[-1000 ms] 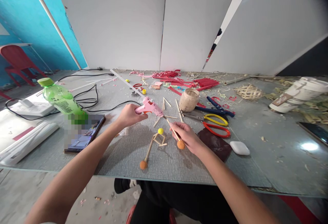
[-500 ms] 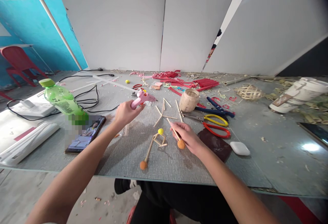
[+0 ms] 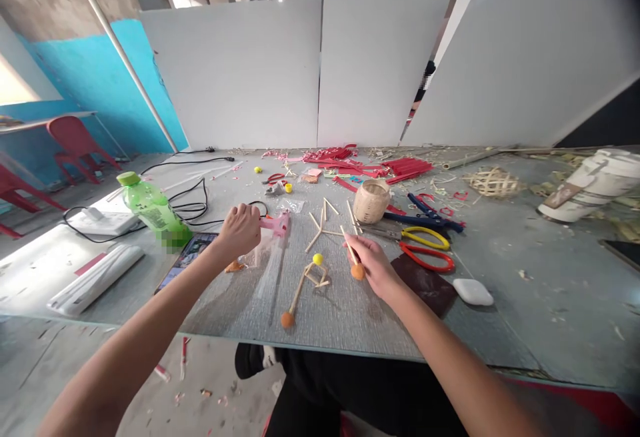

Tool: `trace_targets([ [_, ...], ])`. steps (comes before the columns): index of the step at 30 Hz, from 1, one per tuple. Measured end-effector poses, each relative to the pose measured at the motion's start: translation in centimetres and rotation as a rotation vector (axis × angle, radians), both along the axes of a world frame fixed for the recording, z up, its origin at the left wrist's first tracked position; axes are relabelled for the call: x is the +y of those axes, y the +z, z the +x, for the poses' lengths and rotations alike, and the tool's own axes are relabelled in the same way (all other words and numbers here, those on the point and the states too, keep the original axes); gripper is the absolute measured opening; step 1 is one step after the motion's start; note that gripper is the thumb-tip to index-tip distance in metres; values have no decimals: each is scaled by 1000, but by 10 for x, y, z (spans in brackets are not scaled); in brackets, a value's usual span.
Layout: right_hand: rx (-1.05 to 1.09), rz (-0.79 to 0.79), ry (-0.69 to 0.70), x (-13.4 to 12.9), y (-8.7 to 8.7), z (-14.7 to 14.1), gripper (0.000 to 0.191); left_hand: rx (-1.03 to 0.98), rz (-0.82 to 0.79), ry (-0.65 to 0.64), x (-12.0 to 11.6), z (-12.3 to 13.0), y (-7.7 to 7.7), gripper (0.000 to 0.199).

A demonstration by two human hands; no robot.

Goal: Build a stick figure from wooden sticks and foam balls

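My left hand (image 3: 241, 229) is closed around the handle of a pink glue gun (image 3: 278, 223), whose body hangs just above the table. In my right hand (image 3: 369, 257) is a thin wooden stick (image 3: 350, 245) with an orange ball (image 3: 357, 271) at its lower end. Between my hands lies a small stick figure (image 3: 299, 288) with a yellow ball (image 3: 317, 259) at the top and another orange ball (image 3: 287, 319) at its near end. Behind it, several loose sticks (image 3: 320, 227) lie joined or crossed on the table.
A green bottle (image 3: 155, 207), a phone (image 3: 187, 258) and a power strip (image 3: 107, 221) stand or lie left. Right are a woven jar (image 3: 371, 201), red-handled scissors (image 3: 427, 257), dark sheet (image 3: 425, 285) and white case (image 3: 473, 291). Red strips (image 3: 407, 169) lie behind.
My left hand has turned over, and the glue gun's nozzle has swung from pointing right to pointing down. The stick in my right hand is more upright. The camera view has tilted up.
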State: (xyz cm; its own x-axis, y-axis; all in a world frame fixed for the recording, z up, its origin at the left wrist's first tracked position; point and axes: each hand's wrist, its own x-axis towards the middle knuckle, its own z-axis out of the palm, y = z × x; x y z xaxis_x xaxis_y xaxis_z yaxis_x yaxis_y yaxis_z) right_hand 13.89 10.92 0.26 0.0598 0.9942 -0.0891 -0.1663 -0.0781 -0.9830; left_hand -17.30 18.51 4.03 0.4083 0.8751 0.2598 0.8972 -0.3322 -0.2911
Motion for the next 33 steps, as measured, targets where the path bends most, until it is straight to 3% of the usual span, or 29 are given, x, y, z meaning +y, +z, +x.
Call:
trace_targets([
  [4, 62, 45, -37, -1, 6, 2, 53, 2, 3, 2, -3, -3, -10, 27],
  [9, 83, 74, -75, -1, 11, 5, 51, -114, 48, -82, -27, 6, 0, 37],
  [11, 95, 86, -119, 0, 10, 7, 52, -256, -55, -224, -40, 17, 5, 31],
  [13, 112, 90, -154, 2, 8, 9, 53, -371, -285, -361, -51, 30, 8, 21],
  [16, 115, 88, -165, 4, 6, 10, 54, -462, -472, -420, -59, 47, 5, 23],
  [25, 26, 98, -124, 1, 6, 7, 53, -539, -509, -536, -49, 70, -20, 14],
  [28, 8, 65, -77, -1, 7, 5, 54, -739, -525, -523, -44, 68, -12, 24],
  [33, -22, -38, 146, -9, 8, -1, 55, -995, -558, -428, -27, 66, 11, 29],
])
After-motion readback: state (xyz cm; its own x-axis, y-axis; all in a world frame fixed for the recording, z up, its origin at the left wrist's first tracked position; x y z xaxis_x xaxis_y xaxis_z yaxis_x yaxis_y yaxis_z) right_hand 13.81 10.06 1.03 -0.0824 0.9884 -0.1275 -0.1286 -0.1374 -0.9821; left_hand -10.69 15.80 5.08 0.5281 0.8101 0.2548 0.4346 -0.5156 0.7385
